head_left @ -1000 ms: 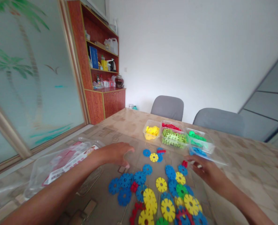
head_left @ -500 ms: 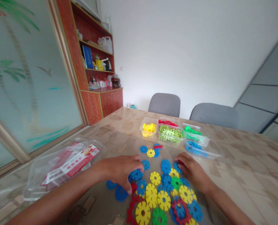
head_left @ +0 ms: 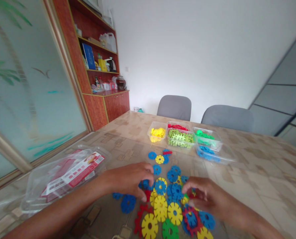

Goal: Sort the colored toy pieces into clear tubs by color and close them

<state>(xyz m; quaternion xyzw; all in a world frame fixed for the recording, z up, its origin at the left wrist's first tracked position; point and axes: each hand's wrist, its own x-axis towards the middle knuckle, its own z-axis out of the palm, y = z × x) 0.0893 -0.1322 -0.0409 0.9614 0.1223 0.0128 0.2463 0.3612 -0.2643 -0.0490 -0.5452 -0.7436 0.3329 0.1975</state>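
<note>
A pile of flat gear-shaped plastic discs (head_left: 162,205) in blue, yellow, red and green lies on the patterned table (head_left: 262,179) in front of me. My left hand (head_left: 128,181) rests on the pile's left side, thumb and fingers curled around a blue disc (head_left: 145,184). My right hand (head_left: 209,197) is on the right side, its fingertips pinched on a small red piece (head_left: 193,193) that is mostly hidden. A few loose discs (head_left: 159,159) lie farther back.
Clear tubs stand behind the pile, sorted by colour: yellow (head_left: 157,132), red (head_left: 177,127), light green (head_left: 181,139), green (head_left: 207,136), blue (head_left: 210,154). A clear lidded box with a red label (head_left: 63,174) lies at the left. Two grey chairs (head_left: 174,107) and a wooden cabinet (head_left: 105,103) are beyond.
Both hands have drawn back from the far side of the pile toward me. The left closed over a blue disc, and the right dragged the small red piece inward.
</note>
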